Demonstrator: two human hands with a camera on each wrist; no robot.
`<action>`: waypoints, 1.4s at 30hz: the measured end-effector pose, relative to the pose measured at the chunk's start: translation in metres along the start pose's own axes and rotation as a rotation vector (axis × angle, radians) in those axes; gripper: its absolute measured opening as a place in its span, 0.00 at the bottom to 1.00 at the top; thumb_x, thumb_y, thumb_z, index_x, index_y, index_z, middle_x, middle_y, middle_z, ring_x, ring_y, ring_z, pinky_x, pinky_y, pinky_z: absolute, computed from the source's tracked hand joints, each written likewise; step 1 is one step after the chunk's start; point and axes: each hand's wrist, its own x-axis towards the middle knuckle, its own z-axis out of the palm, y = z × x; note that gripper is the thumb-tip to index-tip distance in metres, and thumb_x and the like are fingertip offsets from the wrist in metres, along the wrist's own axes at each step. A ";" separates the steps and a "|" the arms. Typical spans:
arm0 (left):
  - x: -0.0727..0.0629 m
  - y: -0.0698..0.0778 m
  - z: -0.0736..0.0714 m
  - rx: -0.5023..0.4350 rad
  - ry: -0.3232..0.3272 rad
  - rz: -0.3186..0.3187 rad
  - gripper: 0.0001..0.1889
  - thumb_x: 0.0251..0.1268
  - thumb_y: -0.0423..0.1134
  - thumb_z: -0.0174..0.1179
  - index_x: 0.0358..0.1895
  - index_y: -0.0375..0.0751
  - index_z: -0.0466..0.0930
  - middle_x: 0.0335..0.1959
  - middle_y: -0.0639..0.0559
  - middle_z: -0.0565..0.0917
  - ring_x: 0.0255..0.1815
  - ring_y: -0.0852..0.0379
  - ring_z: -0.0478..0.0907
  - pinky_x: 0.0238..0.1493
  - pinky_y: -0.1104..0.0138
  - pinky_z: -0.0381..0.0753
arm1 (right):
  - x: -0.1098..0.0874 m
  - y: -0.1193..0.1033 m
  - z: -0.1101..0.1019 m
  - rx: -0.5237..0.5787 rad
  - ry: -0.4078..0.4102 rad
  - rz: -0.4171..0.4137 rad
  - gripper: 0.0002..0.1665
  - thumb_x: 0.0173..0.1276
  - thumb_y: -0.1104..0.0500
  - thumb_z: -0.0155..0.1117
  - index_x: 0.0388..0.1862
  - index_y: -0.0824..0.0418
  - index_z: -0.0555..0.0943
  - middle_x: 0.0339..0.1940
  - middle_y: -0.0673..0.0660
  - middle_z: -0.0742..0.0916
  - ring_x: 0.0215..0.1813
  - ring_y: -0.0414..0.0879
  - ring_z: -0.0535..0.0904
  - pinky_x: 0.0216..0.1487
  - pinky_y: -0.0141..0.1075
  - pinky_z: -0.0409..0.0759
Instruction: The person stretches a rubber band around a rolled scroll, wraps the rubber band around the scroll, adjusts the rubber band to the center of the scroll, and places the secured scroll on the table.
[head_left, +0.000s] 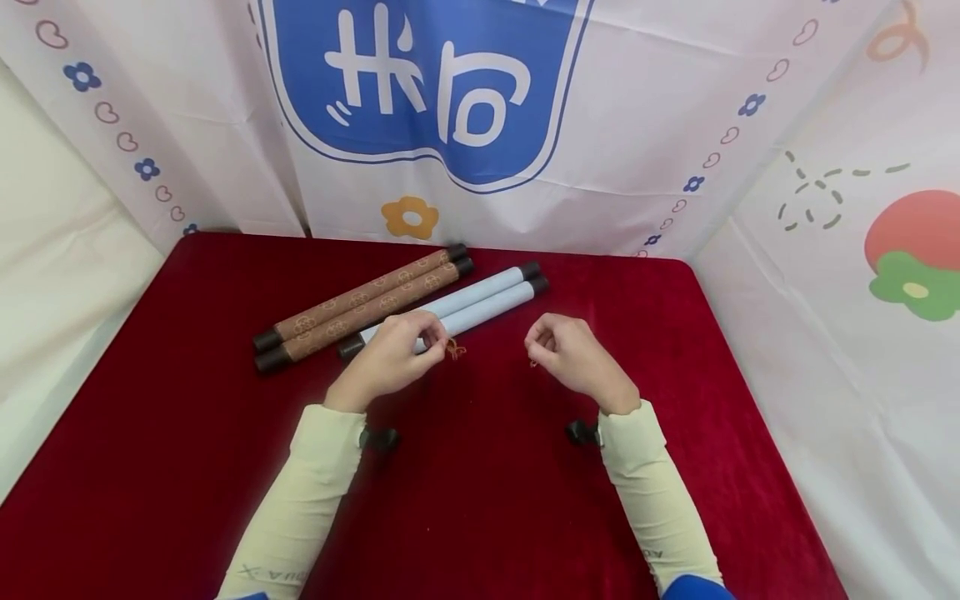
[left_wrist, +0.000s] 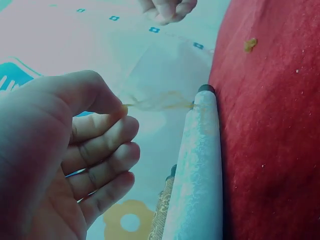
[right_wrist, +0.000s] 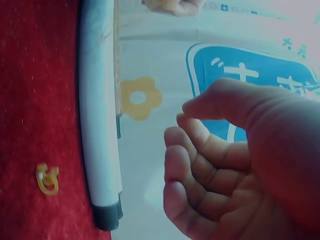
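Thumb and forefinger of my left hand (head_left: 393, 354) pinch a thin yellowish-brown rubber band (head_left: 455, 349), which dangles below the fingertips, blurred in the left wrist view. To its right, my right hand (head_left: 573, 354) hovers over the red cloth, fingers loosely curled and thumb tip close to the forefinger. Nothing shows between them in the right wrist view. Below that hand a second, crumpled rubber band (right_wrist: 47, 179) lies on the cloth. Two light blue scrolls (head_left: 487, 304) with black ends lie side by side, partly behind my left hand.
Two brown patterned scrolls (head_left: 360, 304) with black ends lie slantwise, left of and behind the blue ones. Red cloth (head_left: 480, 500) covers the table. A white printed curtain (head_left: 637, 125) hangs along the back edge, with white sheets at both sides.
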 end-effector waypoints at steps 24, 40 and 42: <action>0.003 0.019 0.014 -0.024 -0.079 0.023 0.03 0.66 0.32 0.65 0.35 0.44 0.83 0.29 0.55 0.85 0.32 0.62 0.81 0.39 0.65 0.85 | -0.002 -0.031 0.041 -0.005 -0.012 -0.267 0.08 0.72 0.60 0.73 0.46 0.61 0.87 0.41 0.53 0.89 0.40 0.41 0.86 0.45 0.39 0.89; 0.001 0.026 0.021 -0.063 -0.192 0.016 0.03 0.58 0.33 0.63 0.31 0.47 0.80 0.25 0.58 0.79 0.28 0.62 0.76 0.33 0.70 0.78 | 0.002 -0.025 0.044 -0.022 0.009 -0.274 0.05 0.65 0.66 0.67 0.36 0.57 0.82 0.31 0.49 0.85 0.33 0.37 0.80 0.37 0.30 0.83; 0.001 0.024 0.021 -0.062 -0.233 -0.010 0.03 0.56 0.35 0.62 0.29 0.48 0.79 0.22 0.60 0.77 0.26 0.64 0.74 0.31 0.70 0.76 | 0.002 -0.023 0.041 -0.018 0.021 -0.264 0.05 0.63 0.66 0.67 0.34 0.56 0.82 0.30 0.49 0.84 0.32 0.37 0.80 0.36 0.31 0.82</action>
